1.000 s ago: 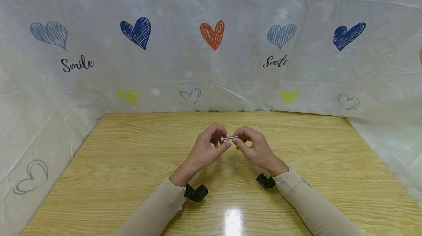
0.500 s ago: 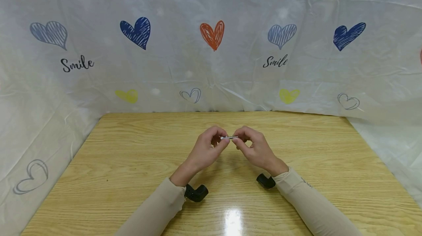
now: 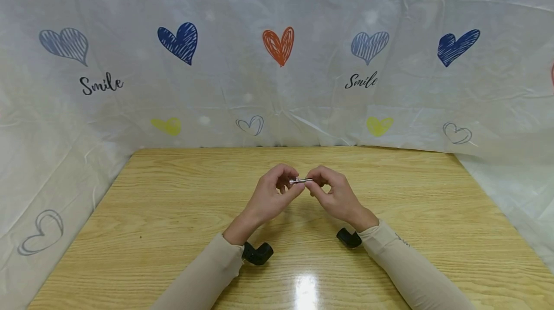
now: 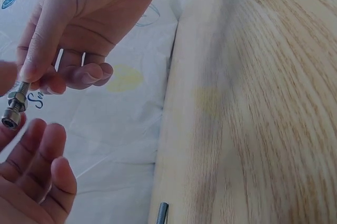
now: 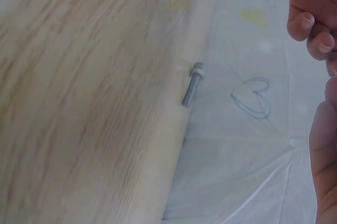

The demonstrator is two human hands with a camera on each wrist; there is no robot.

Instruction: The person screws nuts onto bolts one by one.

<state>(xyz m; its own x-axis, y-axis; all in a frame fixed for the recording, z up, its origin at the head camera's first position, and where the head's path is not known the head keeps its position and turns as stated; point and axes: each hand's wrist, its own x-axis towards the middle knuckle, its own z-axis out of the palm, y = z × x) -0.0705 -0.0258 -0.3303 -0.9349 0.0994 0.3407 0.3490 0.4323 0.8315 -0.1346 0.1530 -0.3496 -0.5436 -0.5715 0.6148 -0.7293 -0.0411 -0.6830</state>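
Observation:
A small silver socket-head bolt (image 3: pixel 305 180) is held level between the two hands above the table. My right hand (image 3: pixel 338 197) pinches its threaded end between thumb and forefinger. Around the shank near the head sits a hex nut (image 4: pixel 18 98), with the bolt head (image 4: pixel 10 119) towards my left hand. My left hand (image 3: pixel 269 197) has thumb and forefinger curled about the nut; the exact contact is partly hidden. In the right wrist view both hands show only at the right edge, and the held bolt is out of sight.
Another bolt with a nut (image 5: pixel 194 84) shows near the table's far edge in the right wrist view; the head view does not show it. The wooden table (image 3: pixel 173 194) meets a white heart-printed sheet (image 3: pixel 320 84). Black devices (image 3: pixel 258 254) sit at the wrists.
My left thumb closed up onto the nut half a second ago, and has since slid slightly right along the bolt. My right hand and the bolt have stayed in place.

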